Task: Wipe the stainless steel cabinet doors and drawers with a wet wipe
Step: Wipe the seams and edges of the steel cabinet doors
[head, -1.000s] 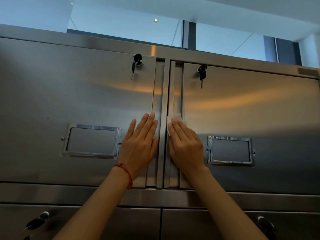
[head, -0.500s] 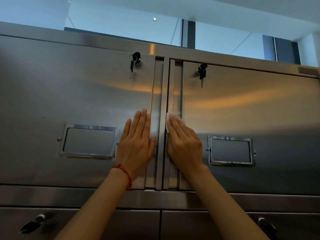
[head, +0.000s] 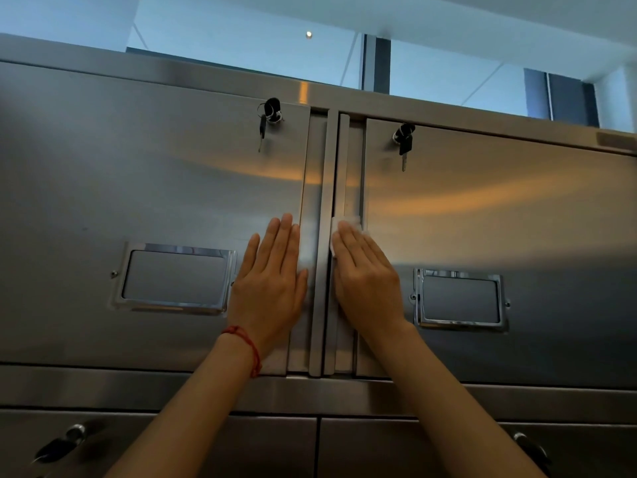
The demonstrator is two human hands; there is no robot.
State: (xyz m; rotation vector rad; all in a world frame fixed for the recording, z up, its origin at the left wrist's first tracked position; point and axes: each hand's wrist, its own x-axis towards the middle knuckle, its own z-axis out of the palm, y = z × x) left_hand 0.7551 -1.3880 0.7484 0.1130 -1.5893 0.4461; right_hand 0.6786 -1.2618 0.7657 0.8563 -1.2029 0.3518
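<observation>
Two stainless steel cabinet doors fill the view: the left door (head: 138, 201) and the right door (head: 499, 215), meeting at vertical handle strips (head: 319, 270) in the middle. My right hand (head: 367, 281) lies flat with straight fingers, pressing a white wet wipe (head: 348, 224) against the right door's inner edge strip; only the wipe's top and left edge show past the fingers. My left hand (head: 272, 281) rests flat on the left door, fingers straight, beside the handle strip. A red string bracelet is on the left wrist.
Keys hang from the left lock (head: 270, 113) and from the right lock (head: 404, 136). Each door carries a framed label holder, the left holder (head: 175, 277) and the right holder (head: 460, 298). Lower drawers with locks (head: 72, 436) sit below. Windows show above the cabinet.
Both hands have slid slightly upward along the doors' middle edges. The wipe has moved up the right strip under my right hand's fingers.
</observation>
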